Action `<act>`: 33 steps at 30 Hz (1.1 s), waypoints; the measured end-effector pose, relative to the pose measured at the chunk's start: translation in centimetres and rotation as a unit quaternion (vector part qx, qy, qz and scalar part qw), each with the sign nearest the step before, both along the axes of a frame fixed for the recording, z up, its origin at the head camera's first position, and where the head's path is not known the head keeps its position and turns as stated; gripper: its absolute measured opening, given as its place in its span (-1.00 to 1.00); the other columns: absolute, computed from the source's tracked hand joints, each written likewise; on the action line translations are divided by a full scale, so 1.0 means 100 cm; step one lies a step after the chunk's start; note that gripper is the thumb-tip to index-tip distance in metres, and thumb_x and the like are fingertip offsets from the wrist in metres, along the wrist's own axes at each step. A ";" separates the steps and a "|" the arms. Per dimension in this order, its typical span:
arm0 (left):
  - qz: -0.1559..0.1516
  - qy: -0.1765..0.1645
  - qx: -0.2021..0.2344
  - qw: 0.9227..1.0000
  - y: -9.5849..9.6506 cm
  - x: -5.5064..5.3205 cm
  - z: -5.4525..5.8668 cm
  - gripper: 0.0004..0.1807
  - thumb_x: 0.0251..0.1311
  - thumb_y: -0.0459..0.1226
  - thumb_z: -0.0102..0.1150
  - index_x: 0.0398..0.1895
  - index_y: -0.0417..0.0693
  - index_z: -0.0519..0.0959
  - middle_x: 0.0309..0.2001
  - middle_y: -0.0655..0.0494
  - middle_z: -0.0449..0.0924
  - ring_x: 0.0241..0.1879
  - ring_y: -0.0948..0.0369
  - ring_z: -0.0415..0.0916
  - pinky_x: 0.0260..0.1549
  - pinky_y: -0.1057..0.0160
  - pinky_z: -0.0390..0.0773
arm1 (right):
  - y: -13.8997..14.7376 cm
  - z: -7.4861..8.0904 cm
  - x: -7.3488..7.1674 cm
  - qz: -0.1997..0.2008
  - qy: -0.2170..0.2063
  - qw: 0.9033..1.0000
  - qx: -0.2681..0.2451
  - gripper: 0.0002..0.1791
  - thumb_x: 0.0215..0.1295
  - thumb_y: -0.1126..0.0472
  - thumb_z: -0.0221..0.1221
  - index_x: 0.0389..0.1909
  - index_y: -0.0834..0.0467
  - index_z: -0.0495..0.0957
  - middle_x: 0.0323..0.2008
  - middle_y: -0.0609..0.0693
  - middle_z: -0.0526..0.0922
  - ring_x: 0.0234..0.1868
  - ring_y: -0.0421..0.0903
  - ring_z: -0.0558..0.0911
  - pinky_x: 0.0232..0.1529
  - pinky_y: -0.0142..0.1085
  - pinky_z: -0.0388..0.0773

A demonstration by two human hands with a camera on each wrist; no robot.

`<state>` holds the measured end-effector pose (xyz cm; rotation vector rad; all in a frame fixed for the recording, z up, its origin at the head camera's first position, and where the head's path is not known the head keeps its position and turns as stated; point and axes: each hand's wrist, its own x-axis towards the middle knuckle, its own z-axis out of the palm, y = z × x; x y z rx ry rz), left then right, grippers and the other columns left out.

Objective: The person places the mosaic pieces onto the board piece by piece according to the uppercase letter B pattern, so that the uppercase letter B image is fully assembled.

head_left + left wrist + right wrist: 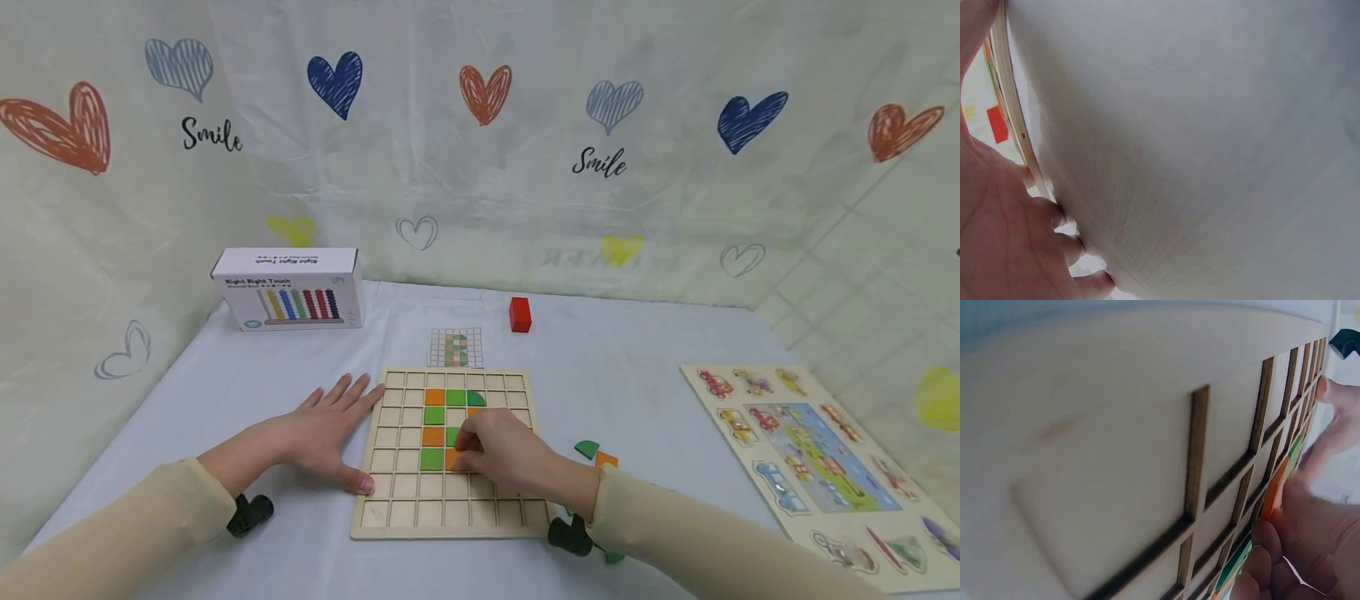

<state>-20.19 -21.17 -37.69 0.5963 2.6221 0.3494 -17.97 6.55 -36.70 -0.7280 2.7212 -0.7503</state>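
Watch your left hand (326,437), fingers spread loose against the edge of the wooden board (408,486): if it lets up, the board could skid on the counter (637,350). Your right hand (502,450) has its fingers pinching the orange tile (450,460) low-middle on the board, and a clumsy tug could pop out neighbouring tiles (433,415), I reckon. Left to right: one box (296,292), one board (at least nine tiles showing), one pattern card (455,347), one red block (520,315), at least four loose pieces (587,449), one picture puzzle (832,454).

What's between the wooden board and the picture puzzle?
Loose green pieces, an orange piece and the right sleeve lie between the wooden board and the picture puzzle; the head view shows that.
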 end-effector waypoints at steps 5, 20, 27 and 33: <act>-0.001 -0.001 0.008 1.000 0.000 0.000 0.001 0.48 -0.19 0.41 0.45 0.66 -0.11 -0.11 0.65 -0.31 -0.28 0.61 -0.36 -0.39 0.45 -0.51 -0.25 | -0.001 -0.001 -0.001 -0.003 0.000 1.000 0.003 -0.92 0.21 0.27 0.44 -0.36 0.16 0.72 -0.47 -0.15 0.66 -0.44 -0.27 0.51 -0.36 -0.46 0.51; -0.003 0.008 0.006 1.000 -0.001 0.000 -0.001 0.48 -0.19 0.42 0.44 0.67 -0.09 -0.11 0.66 -0.28 -0.28 0.62 -0.34 -0.37 0.46 -0.50 -0.24 | 0.002 -0.001 -0.001 0.001 -0.006 1.000 -0.008 -0.95 0.21 0.29 0.44 -0.36 0.15 0.74 -0.45 -0.16 0.68 -0.43 -0.28 0.53 -0.35 -0.46 0.52; -0.001 0.002 0.009 1.000 -0.001 -0.001 -0.002 0.49 -0.20 0.44 0.43 0.67 -0.08 -0.12 0.66 -0.28 -0.30 0.62 -0.33 -0.40 0.46 -0.50 -0.27 | 0.004 0.003 0.000 0.001 -0.017 1.000 -0.003 -0.92 0.25 0.26 0.41 -0.26 0.16 0.79 -0.33 -0.12 0.77 -0.26 -0.25 0.62 -0.17 -0.39 0.63; -0.001 0.006 0.008 1.000 0.000 0.001 -0.002 0.48 -0.19 0.43 0.44 0.67 -0.09 -0.10 0.66 -0.29 -0.28 0.62 -0.34 -0.38 0.45 -0.51 -0.25 | 0.013 0.008 0.000 0.005 -0.020 1.000 -0.010 -0.91 0.27 0.29 0.38 -0.22 0.16 0.77 -0.30 -0.12 0.77 -0.26 -0.24 0.62 -0.17 -0.40 0.62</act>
